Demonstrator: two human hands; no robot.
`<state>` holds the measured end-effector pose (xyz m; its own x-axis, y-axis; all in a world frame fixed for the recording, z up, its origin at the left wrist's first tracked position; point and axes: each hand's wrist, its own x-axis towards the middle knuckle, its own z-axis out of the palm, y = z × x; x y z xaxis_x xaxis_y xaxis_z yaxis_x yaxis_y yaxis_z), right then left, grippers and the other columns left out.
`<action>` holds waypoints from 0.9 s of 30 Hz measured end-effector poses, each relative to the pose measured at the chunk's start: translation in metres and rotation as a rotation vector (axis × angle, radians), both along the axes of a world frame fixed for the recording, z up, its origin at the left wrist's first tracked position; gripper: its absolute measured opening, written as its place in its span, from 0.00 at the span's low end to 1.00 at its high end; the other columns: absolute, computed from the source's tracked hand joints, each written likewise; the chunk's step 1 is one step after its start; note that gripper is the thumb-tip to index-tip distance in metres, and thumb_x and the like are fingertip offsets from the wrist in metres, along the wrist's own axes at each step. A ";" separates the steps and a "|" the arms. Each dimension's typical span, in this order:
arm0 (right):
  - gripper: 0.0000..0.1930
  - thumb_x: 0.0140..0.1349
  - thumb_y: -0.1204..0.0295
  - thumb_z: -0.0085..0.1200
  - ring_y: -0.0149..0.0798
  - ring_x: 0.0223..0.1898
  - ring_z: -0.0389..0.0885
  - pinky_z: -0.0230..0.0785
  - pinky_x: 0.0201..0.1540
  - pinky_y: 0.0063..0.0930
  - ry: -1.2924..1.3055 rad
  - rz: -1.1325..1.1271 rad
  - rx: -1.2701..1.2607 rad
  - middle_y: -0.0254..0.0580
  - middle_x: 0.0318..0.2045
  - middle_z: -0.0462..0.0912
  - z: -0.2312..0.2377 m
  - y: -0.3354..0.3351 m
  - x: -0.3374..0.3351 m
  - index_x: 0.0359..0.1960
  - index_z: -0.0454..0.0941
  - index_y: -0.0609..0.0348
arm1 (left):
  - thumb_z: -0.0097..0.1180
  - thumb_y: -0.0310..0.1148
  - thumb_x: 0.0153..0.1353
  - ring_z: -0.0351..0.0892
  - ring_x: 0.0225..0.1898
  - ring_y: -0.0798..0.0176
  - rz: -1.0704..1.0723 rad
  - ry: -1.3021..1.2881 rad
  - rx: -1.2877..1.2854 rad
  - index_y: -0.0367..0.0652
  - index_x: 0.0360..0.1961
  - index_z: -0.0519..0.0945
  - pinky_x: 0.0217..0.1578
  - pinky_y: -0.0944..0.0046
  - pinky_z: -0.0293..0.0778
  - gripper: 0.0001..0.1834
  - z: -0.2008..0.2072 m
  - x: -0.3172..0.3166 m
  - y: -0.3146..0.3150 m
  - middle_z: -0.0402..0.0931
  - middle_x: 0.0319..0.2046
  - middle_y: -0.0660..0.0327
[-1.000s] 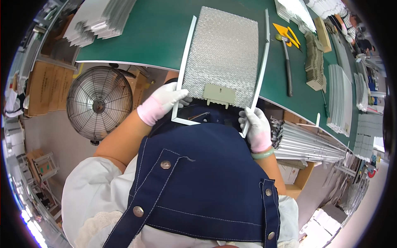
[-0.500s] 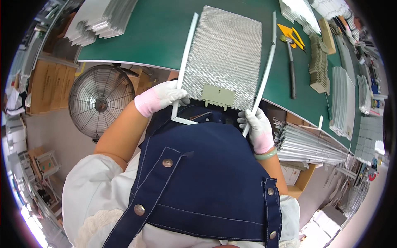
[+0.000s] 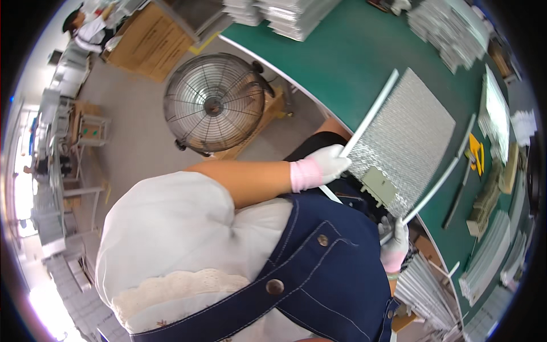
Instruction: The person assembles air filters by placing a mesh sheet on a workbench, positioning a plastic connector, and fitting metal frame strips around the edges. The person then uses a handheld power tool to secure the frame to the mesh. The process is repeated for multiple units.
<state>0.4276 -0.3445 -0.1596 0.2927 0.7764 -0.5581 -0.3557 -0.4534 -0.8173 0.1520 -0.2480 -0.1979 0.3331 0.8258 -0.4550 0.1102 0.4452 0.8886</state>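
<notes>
A silvery mesh filter panel (image 3: 407,131) lies partly on the green table, its near end reaching over the edge toward my lap. Along its near edge sits a grey-green plastic block (image 3: 378,186) with small prongs. A pale metal frame (image 3: 371,114) runs round the panel's left and near sides, while a similar strip on the right stands apart from the mesh. My left hand (image 3: 327,164), in a white glove with a pink cuff, is closed around the frame's left bar near its corner. My right hand (image 3: 394,246), gloved too, grips the lower end of the right frame strip (image 3: 437,185).
Right of the panel, a hammer (image 3: 457,196), yellow-handled pliers (image 3: 480,157) and a grey-green block stack (image 3: 484,199) lie on the green table (image 3: 325,74). Metal sheet stacks (image 3: 299,17) stand farther back. A floor fan (image 3: 212,106) is at left. Another person (image 3: 91,31) works far left.
The view has swung left, so the table, panel and hands now appear tilted and farther right. Both hands keep their hold on the frame, whose right strip still stands away from the mesh.
</notes>
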 end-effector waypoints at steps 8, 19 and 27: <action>0.17 0.71 0.65 0.52 0.38 0.46 0.79 0.75 0.49 0.33 0.096 0.121 0.056 0.40 0.48 0.76 0.003 0.005 -0.003 0.55 0.67 0.58 | 0.49 0.38 0.67 0.78 0.36 0.64 -0.106 0.095 -0.059 0.36 0.49 0.73 0.39 0.63 0.77 0.17 0.028 -0.003 0.013 0.76 0.36 0.59; 0.11 0.72 0.72 0.48 0.38 0.47 0.79 0.73 0.54 0.42 0.317 -0.018 0.205 0.39 0.46 0.77 -0.011 0.023 -0.009 0.53 0.67 0.59 | 0.48 0.40 0.74 0.72 0.57 0.64 0.116 -0.169 -0.098 0.39 0.64 0.66 0.57 0.56 0.72 0.24 0.025 0.003 0.011 0.72 0.55 0.60; 0.16 0.70 0.62 0.56 0.31 0.33 0.81 0.77 0.38 0.26 -0.163 0.079 -0.019 0.38 0.35 0.79 -0.008 0.012 -0.003 0.44 0.73 0.64 | 0.43 0.38 0.75 0.72 0.59 0.63 0.091 -0.222 -0.168 0.40 0.68 0.62 0.60 0.53 0.67 0.24 0.017 0.006 0.010 0.70 0.61 0.59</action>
<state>0.4249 -0.3321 -0.1677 0.3190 0.7907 -0.5226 -0.1814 -0.4902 -0.8525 0.1581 -0.2377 -0.1806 0.3677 0.7764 -0.5119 -0.1265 0.5871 0.7996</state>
